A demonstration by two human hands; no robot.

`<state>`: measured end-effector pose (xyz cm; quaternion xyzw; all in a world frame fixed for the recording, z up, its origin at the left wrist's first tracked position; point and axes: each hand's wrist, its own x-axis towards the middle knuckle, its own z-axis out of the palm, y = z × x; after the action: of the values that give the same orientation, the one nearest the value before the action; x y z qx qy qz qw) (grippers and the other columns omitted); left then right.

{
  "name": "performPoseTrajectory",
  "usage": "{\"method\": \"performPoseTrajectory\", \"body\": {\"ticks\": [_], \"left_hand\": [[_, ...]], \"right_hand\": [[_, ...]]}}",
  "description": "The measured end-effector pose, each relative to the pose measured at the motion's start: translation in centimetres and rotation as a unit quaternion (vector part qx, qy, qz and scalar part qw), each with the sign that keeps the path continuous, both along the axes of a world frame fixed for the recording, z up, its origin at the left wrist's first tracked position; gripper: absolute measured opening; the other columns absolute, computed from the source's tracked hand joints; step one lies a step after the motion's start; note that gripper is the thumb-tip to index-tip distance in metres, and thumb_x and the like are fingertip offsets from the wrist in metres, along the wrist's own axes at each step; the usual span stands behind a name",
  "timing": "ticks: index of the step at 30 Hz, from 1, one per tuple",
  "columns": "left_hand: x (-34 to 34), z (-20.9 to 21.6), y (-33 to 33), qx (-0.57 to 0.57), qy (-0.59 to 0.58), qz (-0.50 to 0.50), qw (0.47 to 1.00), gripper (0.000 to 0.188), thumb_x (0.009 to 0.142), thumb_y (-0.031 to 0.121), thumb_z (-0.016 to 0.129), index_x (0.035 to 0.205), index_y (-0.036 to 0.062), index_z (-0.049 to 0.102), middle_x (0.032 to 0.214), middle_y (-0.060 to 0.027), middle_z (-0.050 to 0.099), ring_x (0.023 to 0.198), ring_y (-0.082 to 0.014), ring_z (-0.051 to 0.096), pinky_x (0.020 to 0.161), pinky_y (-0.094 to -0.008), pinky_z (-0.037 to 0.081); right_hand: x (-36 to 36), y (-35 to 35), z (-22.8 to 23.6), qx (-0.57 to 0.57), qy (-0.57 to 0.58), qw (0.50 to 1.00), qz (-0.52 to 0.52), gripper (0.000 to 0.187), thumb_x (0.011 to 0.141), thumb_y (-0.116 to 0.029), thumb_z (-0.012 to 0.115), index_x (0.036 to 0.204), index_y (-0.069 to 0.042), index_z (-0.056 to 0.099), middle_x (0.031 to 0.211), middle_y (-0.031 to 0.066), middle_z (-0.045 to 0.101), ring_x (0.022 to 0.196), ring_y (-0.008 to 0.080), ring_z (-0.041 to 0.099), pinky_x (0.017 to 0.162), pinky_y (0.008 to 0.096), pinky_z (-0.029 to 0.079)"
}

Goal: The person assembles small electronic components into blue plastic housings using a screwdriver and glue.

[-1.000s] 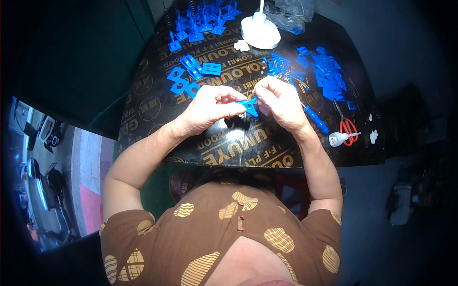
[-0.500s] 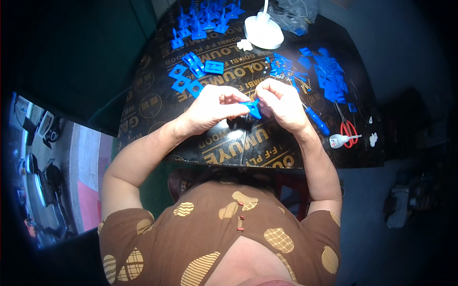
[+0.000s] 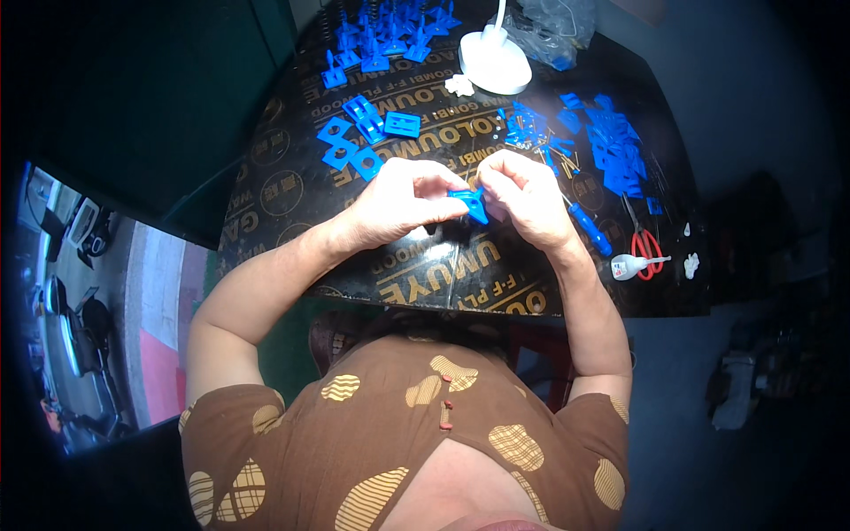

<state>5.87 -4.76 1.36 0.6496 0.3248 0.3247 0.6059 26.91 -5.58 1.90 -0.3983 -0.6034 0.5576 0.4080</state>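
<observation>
A person's left hand (image 3: 394,203) and right hand (image 3: 527,195) meet above the near middle of the black surface (image 3: 416,274) with gold lettering. The left grip is closed on a small, pointed blue plastic piece (image 3: 476,209), thumb and fingers pinching its left side. The right grip is pinched together at the piece's right edge; whether it holds a further small part is hidden by the fingers.

Of the containers, a small white plastic squeeze bottle (image 3: 625,267) with a narrow nozzle lies on its side at the near right, nozzle pointing right across the red-handled scissors (image 3: 651,241); its contents cannot be seen. At the far right, beyond the round white base (image 3: 492,66), lies a crumpled clear plastic bag (image 3: 567,26); what it holds, if anything, cannot be made out.

Flat blue plastic blocks (image 3: 403,125) lie loose to the left, with upright blue spiked pieces (image 3: 374,57) farther off. To the right lie a heap of blue plastic parts (image 3: 613,150) and a blue-handled tool (image 3: 589,228).
</observation>
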Motion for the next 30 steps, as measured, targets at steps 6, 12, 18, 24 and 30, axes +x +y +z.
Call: {"method": "performPoseTrajectory", "body": {"ticks": [6,12,18,24,30], "left_hand": [[-0.01,0.09,-0.03,0.005,0.009,0.001,1.0,0.025,0.083,0.013,0.072,0.105,0.0009,0.066,0.086,-0.0037,0.068,0.077,-0.0063,0.061,0.069,-0.021,0.051],[-0.01,-0.19,0.03,-0.01,0.008,0.006,1.0,0.026,0.083,0.012,0.072,0.105,0.0007,0.065,0.085,-0.0022,0.066,0.077,-0.0054,0.059,0.07,-0.0204,0.05],[0.09,-0.28,0.03,-0.005,0.017,0.027,0.999,0.03,0.082,0.013,0.073,0.107,-0.001,0.064,0.084,-0.0002,0.062,0.076,-0.0045,0.056,0.069,-0.0196,0.049],[0.16,-0.6,0.09,-0.002,0.004,0.033,0.999,0.03,0.082,0.013,0.073,0.107,-0.0012,0.064,0.083,0.0002,0.061,0.073,-0.0039,0.054,0.066,-0.0189,0.047],[-0.07,-0.34,0.24,-0.02,-0.001,0.031,0.999,0.032,0.083,0.012,0.072,0.11,-0.002,0.061,0.083,-0.0013,0.063,0.071,-0.0047,0.057,0.063,-0.0191,0.047]], "right_hand": [[-0.04,-0.03,-0.03,0.019,-0.014,1.0,-0.008,0.013,0.094,-0.014,0.057,0.086,-0.004,0.06,0.069,-0.0042,0.054,0.056,0.0021,0.044,0.05,0.0173,0.035],[-0.05,0.06,-0.16,0.011,-0.001,1.0,-0.008,0.012,0.093,-0.014,0.058,0.088,-0.004,0.06,0.07,-0.0036,0.055,0.056,0.0023,0.045,0.05,0.0173,0.036],[-0.29,0.07,-0.17,0.027,-0.006,1.0,-0.015,0.012,0.094,-0.014,0.057,0.091,-0.003,0.061,0.068,-0.003,0.056,0.055,0.0023,0.046,0.05,0.0176,0.036],[-0.36,0.06,0.05,0.032,-0.034,0.999,-0.017,0.019,0.097,-0.016,0.053,0.096,-0.001,0.063,0.065,-0.0027,0.053,0.053,0.004,0.045,0.049,0.019,0.037],[-0.5,0.19,0.07,0.007,-0.018,0.999,-0.049,0.021,0.097,-0.019,0.051,0.097,-0.002,0.062,0.067,-0.0007,0.056,0.051,0.0041,0.046,0.047,0.0197,0.037]]}}
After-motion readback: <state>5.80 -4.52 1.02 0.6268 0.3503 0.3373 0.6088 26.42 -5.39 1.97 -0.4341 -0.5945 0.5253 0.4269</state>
